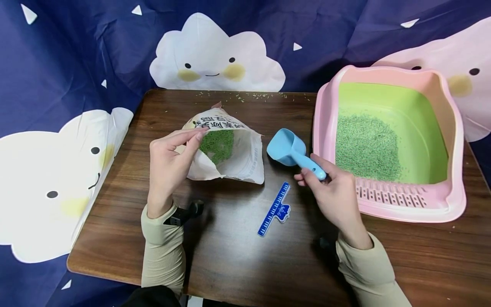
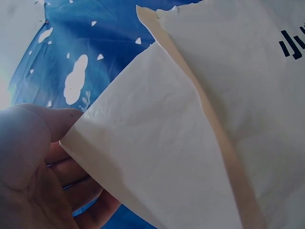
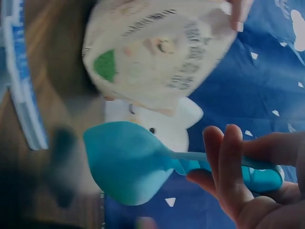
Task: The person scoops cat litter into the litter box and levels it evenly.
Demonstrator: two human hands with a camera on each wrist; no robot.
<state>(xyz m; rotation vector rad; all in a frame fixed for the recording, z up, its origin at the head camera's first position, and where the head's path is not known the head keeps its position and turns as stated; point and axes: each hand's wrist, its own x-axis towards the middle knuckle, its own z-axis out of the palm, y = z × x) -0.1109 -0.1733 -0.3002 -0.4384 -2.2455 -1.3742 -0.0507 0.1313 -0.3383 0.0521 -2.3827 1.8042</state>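
Note:
A white paper-like bag (image 1: 243, 157) with dark lettering lies on the table, its mouth open toward me and green pellets (image 1: 218, 147) inside. My left hand (image 1: 170, 160) pinches the upper edge of that mouth between thumb and fingers; in the left wrist view the thumb presses on a corner of the white bag (image 2: 143, 124). To the right of the bag, my right hand (image 1: 335, 192) grips the handle of a light blue scoop (image 1: 285, 147). The scoop's bowl points toward the bag without touching it, and no pellets show in it. In the right wrist view fingers wrap the scoop's handle (image 3: 190, 162).
A pink litter box (image 1: 458, 170) with a green inner basin stands at the right, pellets (image 1: 366, 147) spread over its left part. A blue and white sealing clip (image 1: 274, 209) lies between my hands. Loose pellets (image 1: 245, 97) are scattered along the table's back edge, before a blue cloth (image 1: 307, 25).

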